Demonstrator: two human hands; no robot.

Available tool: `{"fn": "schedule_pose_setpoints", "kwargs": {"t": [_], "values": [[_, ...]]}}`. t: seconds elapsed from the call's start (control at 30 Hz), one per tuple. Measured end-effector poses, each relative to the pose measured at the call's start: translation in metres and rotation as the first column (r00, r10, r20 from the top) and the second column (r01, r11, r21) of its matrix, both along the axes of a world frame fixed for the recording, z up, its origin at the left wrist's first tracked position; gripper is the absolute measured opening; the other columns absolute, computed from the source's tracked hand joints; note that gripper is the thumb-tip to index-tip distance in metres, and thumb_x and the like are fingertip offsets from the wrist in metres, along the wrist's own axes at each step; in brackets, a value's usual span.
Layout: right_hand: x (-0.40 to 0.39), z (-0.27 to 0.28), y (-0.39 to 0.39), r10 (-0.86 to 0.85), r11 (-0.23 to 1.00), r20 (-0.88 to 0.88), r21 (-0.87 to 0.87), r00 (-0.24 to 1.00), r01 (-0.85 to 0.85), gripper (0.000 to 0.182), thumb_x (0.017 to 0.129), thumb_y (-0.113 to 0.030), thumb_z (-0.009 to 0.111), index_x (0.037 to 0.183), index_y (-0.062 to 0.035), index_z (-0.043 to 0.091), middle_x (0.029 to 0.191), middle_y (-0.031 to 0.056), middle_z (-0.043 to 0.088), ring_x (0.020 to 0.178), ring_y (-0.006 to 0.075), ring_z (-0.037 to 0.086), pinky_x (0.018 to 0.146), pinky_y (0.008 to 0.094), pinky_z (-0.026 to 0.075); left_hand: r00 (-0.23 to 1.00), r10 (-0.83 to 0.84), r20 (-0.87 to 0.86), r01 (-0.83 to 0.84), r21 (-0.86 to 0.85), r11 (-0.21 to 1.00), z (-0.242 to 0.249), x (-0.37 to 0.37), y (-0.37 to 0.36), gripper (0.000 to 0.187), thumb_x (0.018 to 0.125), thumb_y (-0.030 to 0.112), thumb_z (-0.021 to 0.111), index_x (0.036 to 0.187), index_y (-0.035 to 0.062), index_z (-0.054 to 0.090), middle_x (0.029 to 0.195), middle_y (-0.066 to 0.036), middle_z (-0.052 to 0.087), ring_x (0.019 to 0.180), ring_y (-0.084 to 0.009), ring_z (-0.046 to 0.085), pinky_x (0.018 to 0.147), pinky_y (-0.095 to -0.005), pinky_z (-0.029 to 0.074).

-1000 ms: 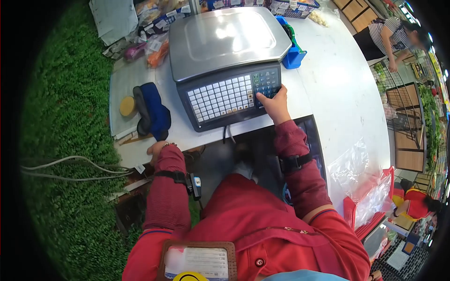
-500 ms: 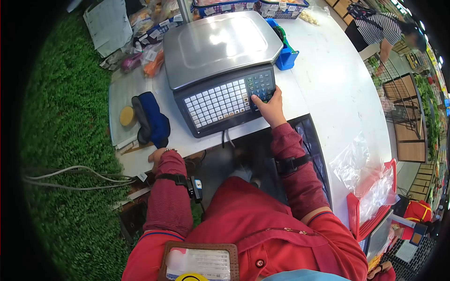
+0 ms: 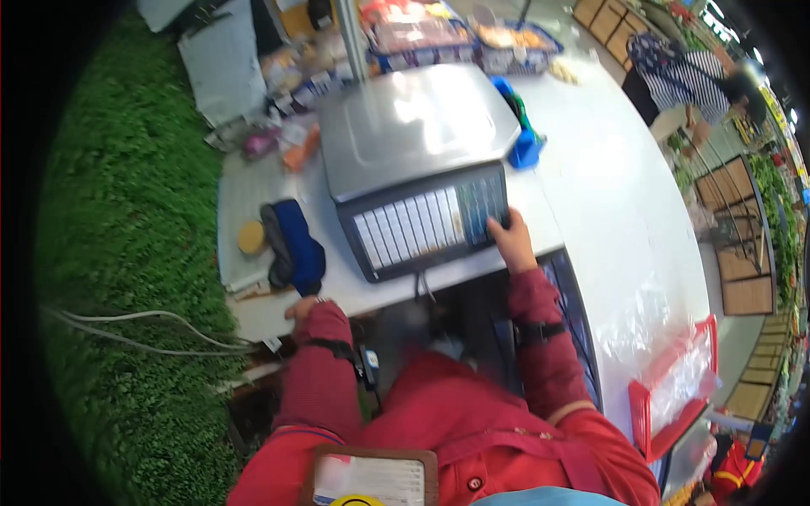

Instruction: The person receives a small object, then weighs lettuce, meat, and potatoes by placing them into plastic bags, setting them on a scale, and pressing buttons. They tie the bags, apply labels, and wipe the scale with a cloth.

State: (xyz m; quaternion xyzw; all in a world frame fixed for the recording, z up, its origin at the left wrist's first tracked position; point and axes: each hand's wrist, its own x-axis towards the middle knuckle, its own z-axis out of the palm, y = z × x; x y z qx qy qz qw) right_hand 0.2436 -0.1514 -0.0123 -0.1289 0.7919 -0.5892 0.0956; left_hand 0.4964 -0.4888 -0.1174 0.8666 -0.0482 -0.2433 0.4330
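A scale with a metal platform (image 3: 422, 118) and a keypad panel (image 3: 413, 226) stands on the white counter (image 3: 607, 253). At the panel's lower right corner is my right hand (image 3: 515, 242), its thumb on the dark keys and its other fingers around the panel's edge. My left hand (image 3: 302, 310) rests at the counter's front left edge, fingers bent and blurred; whether it holds anything is not visible. Just above it lie a blue and grey cloth item (image 3: 295, 249) and a round tan object (image 3: 251, 238).
Baskets of packed goods (image 3: 422, 42) stand behind the scale, with a blue holder (image 3: 527, 150) beside it. A red basket with clear plastic bags (image 3: 675, 379) is at the right. Another person in a striped top (image 3: 700, 84) stands beyond the counter. Cables (image 3: 152, 325) cross the green turf.
The view has tilted, so the scale and counter appear lower and further right. My right hand is still at the panel's corner. Beyond the counter, the other person has shifted posture.
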Motion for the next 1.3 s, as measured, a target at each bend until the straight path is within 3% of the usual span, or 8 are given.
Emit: {"fn": "schedule_pose_setpoints", "kwargs": {"t": [0.2,0.5,0.73,0.8,0.87,0.9,1.07,1.3], "values": [[0.004,0.001,-0.002,-0.008,0.998,0.110,-0.058,0.994,0.014,0.054,0.082,-0.015,0.067,0.126,0.0056,0.044,0.113,0.0173,0.058,0.103,0.0230,0.056,0.091,0.0320,0.043,0.991,0.081,-0.103,-0.093,-0.116,0.989,0.010,0.005,0.008,0.046,0.086,0.042,0.051,0.104,0.0006,0.059,0.104,-0.020,0.061,0.100,-0.0320,0.058,0.091,-0.0438,0.044],[0.005,-0.008,0.010,0.079,0.991,0.048,-0.109,0.996,-0.073,0.062,0.077,-0.010,0.071,0.130,0.0037,0.042,0.116,0.0160,0.057,0.109,0.0218,0.054,0.095,0.0323,0.041,0.995,0.102,-0.017,-0.103,-0.069,0.992,-0.001,0.006,-0.004,0.045,0.086,0.042,0.052,0.103,0.0011,0.060,0.103,-0.019,0.061,0.099,-0.0312,0.058,0.091,-0.0433,0.043],[0.006,0.000,0.006,0.021,0.998,0.002,-0.055,1.000,-0.021,0.058,0.074,-0.013,0.071,0.125,0.0018,0.048,0.108,0.0171,0.062,0.100,0.0243,0.059,0.089,0.0323,0.045,0.966,-0.048,0.255,0.026,0.092,0.995,-0.041,0.022,-0.029,0.045,0.085,0.042,0.053,0.103,0.0014,0.061,0.103,-0.019,0.061,0.099,-0.0306,0.058,0.090,-0.0430,0.043],[0.004,-0.002,0.006,0.027,1.000,0.025,-0.017,0.999,-0.026,0.051,0.078,-0.009,0.069,0.124,0.0039,0.049,0.106,0.0107,0.062,0.098,0.0165,0.057,0.087,0.0285,0.044,0.967,-0.062,0.249,0.037,0.103,0.994,-0.075,0.038,-0.064,0.045,0.085,0.042,0.053,0.102,0.0016,0.061,0.103,-0.019,0.061,0.099,-0.0305,0.058,0.090,-0.0429,0.043],[0.003,0.015,0.001,0.014,0.996,0.205,-0.090,0.979,0.005,0.049,0.080,-0.011,0.068,0.122,0.0050,0.049,0.105,0.0107,0.062,0.095,0.0159,0.057,0.085,0.0281,0.045,0.968,-0.059,0.245,0.034,0.106,0.994,-0.091,0.044,-0.070,0.044,0.085,0.042,0.053,0.102,0.0017,0.061,0.102,-0.018,0.061,0.099,-0.0303,0.058,0.090,-0.0428,0.043],[0.003,0.022,-0.002,0.016,0.992,0.297,-0.125,0.955,0.022,0.049,0.080,-0.012,0.068,0.122,0.0056,0.050,0.104,0.0107,0.062,0.094,0.0155,0.058,0.084,0.0278,0.045,0.967,-0.054,0.247,0.028,0.106,0.994,-0.091,0.042,-0.065,0.044,0.085,0.042,0.053,0.102,0.0017,0.061,0.102,-0.018,0.061,0.099,-0.0302,0.058,0.090,-0.0427,0.043],[0.001,0.022,-0.003,0.001,0.998,0.144,0.058,0.990,-0.009,0.053,0.079,-0.019,0.070,0.120,0.0080,0.049,0.103,0.0191,0.063,0.093,0.0218,0.062,0.082,0.0307,0.048,0.965,-0.014,0.262,-0.015,0.110,0.994,-0.009,0.012,-0.013,0.044,0.085,0.042,0.054,0.102,0.0020,0.061,0.102,-0.018,0.061,0.098,-0.0298,0.057,0.090,-0.0425,0.043],[0.008,0.011,-0.002,-0.003,1.000,0.049,0.010,0.999,0.003,0.057,0.080,-0.023,0.070,0.122,0.0078,0.047,0.106,0.0196,0.062,0.096,0.0252,0.061,0.084,0.0329,0.047,0.965,0.029,0.262,-0.057,0.100,0.993,-0.015,0.016,-0.026,0.043,0.084,0.042,0.054,0.101,0.0024,0.062,0.101,-0.017,0.061,0.098,-0.0292,0.057,0.090,-0.0421,0.042]]}}
